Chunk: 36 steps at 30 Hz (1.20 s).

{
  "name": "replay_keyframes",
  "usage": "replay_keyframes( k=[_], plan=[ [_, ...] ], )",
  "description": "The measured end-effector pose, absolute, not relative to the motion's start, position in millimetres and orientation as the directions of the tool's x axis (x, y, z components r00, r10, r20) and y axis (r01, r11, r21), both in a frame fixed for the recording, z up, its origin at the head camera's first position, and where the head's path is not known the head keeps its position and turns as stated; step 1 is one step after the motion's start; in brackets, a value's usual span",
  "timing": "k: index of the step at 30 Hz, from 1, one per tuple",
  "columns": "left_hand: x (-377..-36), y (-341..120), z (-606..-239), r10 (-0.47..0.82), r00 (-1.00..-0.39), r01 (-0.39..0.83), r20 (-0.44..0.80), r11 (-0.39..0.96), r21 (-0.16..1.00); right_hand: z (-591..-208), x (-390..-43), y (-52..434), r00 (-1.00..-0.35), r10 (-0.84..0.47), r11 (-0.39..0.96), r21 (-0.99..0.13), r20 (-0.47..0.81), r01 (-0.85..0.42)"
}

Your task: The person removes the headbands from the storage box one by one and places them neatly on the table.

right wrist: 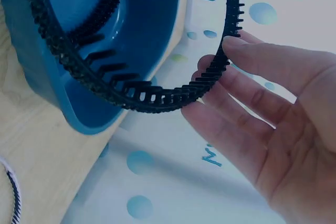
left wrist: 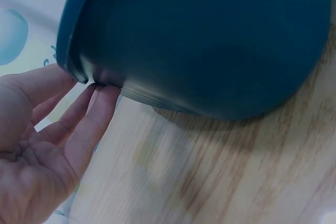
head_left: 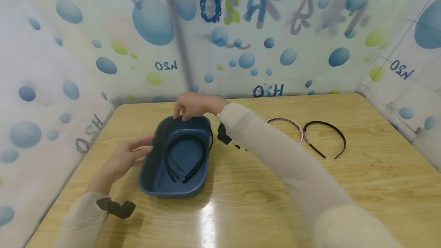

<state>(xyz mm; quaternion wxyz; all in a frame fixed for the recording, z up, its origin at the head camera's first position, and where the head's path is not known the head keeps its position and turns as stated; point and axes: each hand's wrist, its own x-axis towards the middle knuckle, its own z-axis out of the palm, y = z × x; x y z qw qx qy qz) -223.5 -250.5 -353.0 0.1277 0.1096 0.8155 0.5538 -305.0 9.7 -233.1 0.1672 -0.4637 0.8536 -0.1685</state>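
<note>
Meanwhile right hand pinches toothed headband over basin.

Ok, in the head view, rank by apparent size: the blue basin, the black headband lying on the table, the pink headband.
1. Blue basin, clearly largest.
2. Black headband on the table.
3. Pink headband, though the sleeve hides part of it, so ranks 2 and 3 are unsure.

This looks like a small staged recording booth rather than a lived-in room: a bare wooden table stands enclosed on the left, far and right sides by frosted panels printed with blue and green bubbles and mirrored lettering.
</note>
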Motion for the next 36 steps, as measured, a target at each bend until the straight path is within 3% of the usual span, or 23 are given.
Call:
replay_keyframes(
  k=[16,36],
  plan=[
    [-219,-253,-351,0.325,-0.943,0.056,-0.069,0.360,0.931,-227,-295,45,-0.485,-0.867,0.486,-0.407,-0.114,-0.773],
    [-225,-250,-355,0.332,-0.940,0.051,-0.075,0.354,0.934,-235,-282,105,-0.544,-0.825,0.552,-0.414,-0.149,-0.724]
  ],
)
